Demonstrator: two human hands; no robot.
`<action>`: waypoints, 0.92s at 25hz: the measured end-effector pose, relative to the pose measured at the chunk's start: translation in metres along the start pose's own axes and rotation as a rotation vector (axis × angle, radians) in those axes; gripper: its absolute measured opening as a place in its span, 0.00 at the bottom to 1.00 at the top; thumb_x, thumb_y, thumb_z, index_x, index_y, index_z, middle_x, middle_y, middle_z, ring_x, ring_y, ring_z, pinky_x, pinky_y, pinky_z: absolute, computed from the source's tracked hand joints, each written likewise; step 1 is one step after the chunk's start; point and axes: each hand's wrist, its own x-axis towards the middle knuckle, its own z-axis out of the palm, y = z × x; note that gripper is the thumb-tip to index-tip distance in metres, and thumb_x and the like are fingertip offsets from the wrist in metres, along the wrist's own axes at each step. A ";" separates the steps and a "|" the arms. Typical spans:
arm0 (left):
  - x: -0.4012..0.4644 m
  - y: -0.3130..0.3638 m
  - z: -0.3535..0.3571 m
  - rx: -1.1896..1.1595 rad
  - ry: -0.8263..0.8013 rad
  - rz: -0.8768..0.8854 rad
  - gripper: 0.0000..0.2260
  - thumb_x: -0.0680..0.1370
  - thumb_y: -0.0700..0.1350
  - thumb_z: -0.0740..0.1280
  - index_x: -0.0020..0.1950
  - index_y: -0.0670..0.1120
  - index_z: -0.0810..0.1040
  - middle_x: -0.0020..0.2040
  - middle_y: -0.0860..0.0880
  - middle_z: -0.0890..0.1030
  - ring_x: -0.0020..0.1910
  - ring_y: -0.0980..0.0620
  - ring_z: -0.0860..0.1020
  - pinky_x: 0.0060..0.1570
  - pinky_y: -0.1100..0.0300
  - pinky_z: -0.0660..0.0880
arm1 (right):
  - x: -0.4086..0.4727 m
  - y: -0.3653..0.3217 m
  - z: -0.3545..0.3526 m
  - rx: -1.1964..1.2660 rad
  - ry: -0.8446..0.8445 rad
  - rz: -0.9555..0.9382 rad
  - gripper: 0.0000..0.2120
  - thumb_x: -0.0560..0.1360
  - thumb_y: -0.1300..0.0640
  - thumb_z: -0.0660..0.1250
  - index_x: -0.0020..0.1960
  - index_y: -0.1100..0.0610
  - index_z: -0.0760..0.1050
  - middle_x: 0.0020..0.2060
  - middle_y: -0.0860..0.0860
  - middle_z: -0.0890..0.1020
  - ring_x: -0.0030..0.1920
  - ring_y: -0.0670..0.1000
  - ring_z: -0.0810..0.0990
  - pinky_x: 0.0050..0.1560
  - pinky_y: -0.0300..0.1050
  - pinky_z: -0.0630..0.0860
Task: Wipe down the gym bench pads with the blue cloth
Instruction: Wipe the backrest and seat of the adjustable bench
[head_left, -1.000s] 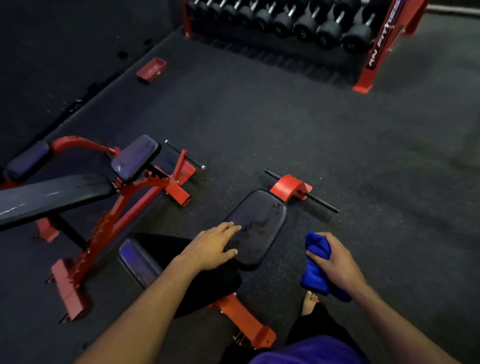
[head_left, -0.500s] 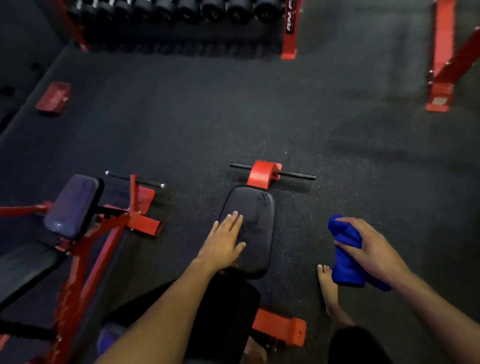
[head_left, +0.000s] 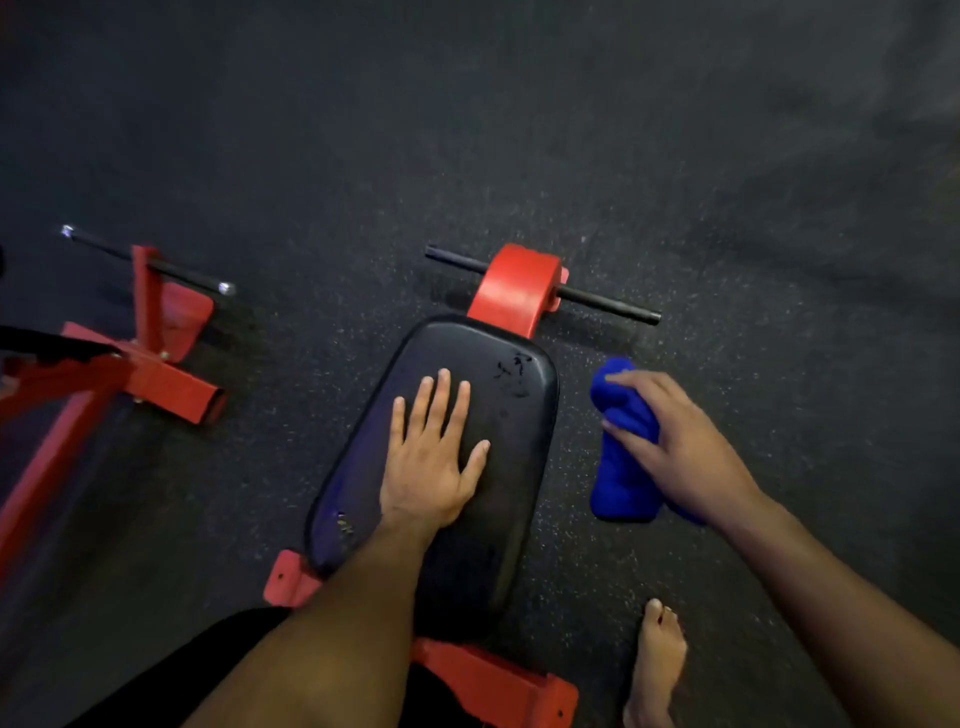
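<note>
Bracing the black padded vinyl bench seat (head_left: 483, 415), the left hand (head_left: 434, 457) lies flat, fingers straight and slightly apart, likely steadying it. Just right of the pad, off its surface, the right hand (head_left: 680, 447) grips the bunched blue cloth (head_left: 621, 467), fingers curled around it, ready to wipe

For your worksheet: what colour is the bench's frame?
Red frame, clearest in the head view.

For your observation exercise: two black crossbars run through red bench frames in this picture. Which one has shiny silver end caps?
The left crossbar, on the neighbouring bench frame. Silver caps glint at both ends; the crossbar beyond the pad has plain black ends.
</note>
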 end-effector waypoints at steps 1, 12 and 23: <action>0.002 -0.002 0.012 0.021 0.064 0.003 0.33 0.82 0.61 0.51 0.84 0.50 0.49 0.85 0.47 0.48 0.83 0.46 0.46 0.80 0.41 0.45 | 0.031 0.009 0.010 -0.007 0.015 -0.050 0.20 0.78 0.52 0.69 0.68 0.46 0.71 0.66 0.43 0.71 0.64 0.45 0.73 0.65 0.41 0.67; 0.003 -0.007 0.020 0.075 0.160 0.035 0.35 0.79 0.59 0.55 0.83 0.46 0.55 0.84 0.43 0.54 0.83 0.43 0.53 0.78 0.36 0.52 | 0.041 0.021 0.116 0.230 0.253 0.074 0.24 0.80 0.52 0.67 0.74 0.51 0.68 0.71 0.50 0.72 0.69 0.41 0.68 0.70 0.31 0.62; 0.003 -0.008 0.023 0.073 0.197 0.056 0.34 0.80 0.58 0.56 0.83 0.45 0.55 0.83 0.41 0.54 0.83 0.42 0.52 0.79 0.36 0.50 | 0.020 -0.001 0.159 0.274 0.431 0.149 0.20 0.81 0.51 0.62 0.70 0.57 0.67 0.69 0.55 0.71 0.70 0.52 0.71 0.71 0.53 0.68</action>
